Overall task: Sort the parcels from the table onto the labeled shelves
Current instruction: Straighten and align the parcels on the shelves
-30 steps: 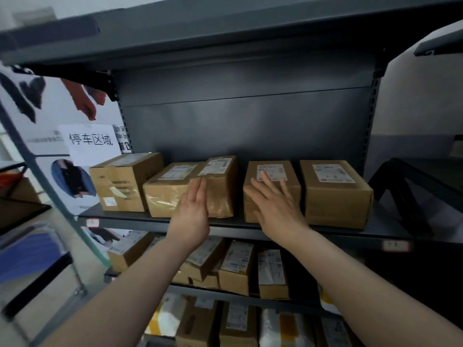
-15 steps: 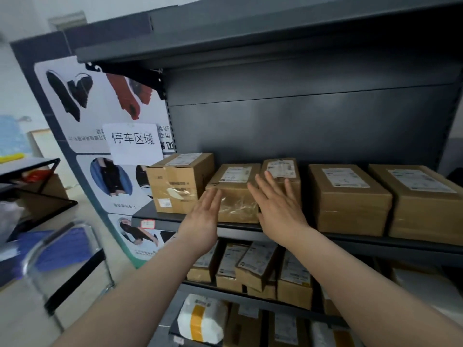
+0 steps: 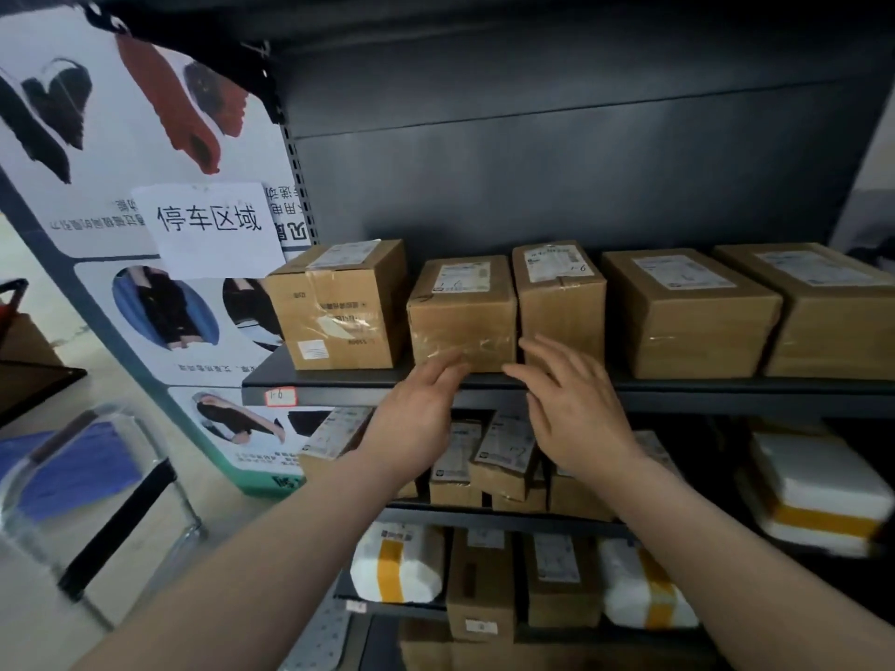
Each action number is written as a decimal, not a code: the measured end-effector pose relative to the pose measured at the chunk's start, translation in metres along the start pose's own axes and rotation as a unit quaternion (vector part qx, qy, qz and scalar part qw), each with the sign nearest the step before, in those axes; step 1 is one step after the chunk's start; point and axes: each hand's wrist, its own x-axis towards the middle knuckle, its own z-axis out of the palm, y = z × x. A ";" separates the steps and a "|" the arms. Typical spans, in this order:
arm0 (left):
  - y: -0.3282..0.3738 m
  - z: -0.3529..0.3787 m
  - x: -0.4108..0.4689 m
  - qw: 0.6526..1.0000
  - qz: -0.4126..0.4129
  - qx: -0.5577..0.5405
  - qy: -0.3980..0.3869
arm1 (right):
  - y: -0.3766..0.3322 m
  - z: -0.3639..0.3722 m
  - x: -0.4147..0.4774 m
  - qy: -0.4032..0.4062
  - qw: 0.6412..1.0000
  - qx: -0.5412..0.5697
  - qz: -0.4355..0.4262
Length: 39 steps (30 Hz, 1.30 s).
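While on shelf, five parcels

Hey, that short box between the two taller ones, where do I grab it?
From the front and above. The short box is crowded by the left box and tall box, so its sides are blocked; its top is free. Pull it forward by the top, then probably grip the sides.

Paper sign w/ 停车区域
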 end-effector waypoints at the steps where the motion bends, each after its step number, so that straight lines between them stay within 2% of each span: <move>1: 0.001 0.005 -0.005 1.000 0.014 -0.008 -0.004 | 0.002 0.005 -0.012 -0.006 1.000 0.000 0.004; 4: 0.006 0.027 -0.021 0.998 0.038 -0.022 -0.047 | 0.012 0.017 -0.049 -0.047 0.998 -0.023 0.035; 9: 0.024 0.068 -0.031 0.989 0.028 -0.040 -0.139 | 0.036 0.031 -0.110 -0.129 0.986 -0.031 0.104; 14: 0.054 0.092 -0.019 0.982 0.067 0.014 -0.178 | 0.054 0.030 -0.144 -0.180 0.973 -0.033 0.137; 16: 0.063 0.102 -0.013 0.978 0.025 0.050 -0.202 | 0.065 0.026 -0.150 -0.202 0.967 -0.032 0.152; 19: 0.067 0.115 -0.005 0.957 -0.102 0.077 -0.261 | 0.079 0.023 -0.156 -0.225 0.959 -0.009 0.174; 21: 0.065 0.121 -0.001 0.943 -0.158 0.085 -0.280 | 0.086 0.023 -0.159 -0.233 0.956 0.004 0.176; 25: 0.063 0.132 0.006 0.930 -0.220 0.074 -0.283 | 0.091 0.027 -0.158 -0.239 0.957 0.031 0.163; 32: 0.055 0.152 0.008 0.928 -0.273 0.009 -0.254 | 0.088 0.047 -0.152 -0.232 0.959 0.052 0.155; 39: 0.053 0.163 0.006 0.939 -0.270 -0.012 -0.213 | 0.090 0.054 -0.147 -0.270 0.950 0.049 0.149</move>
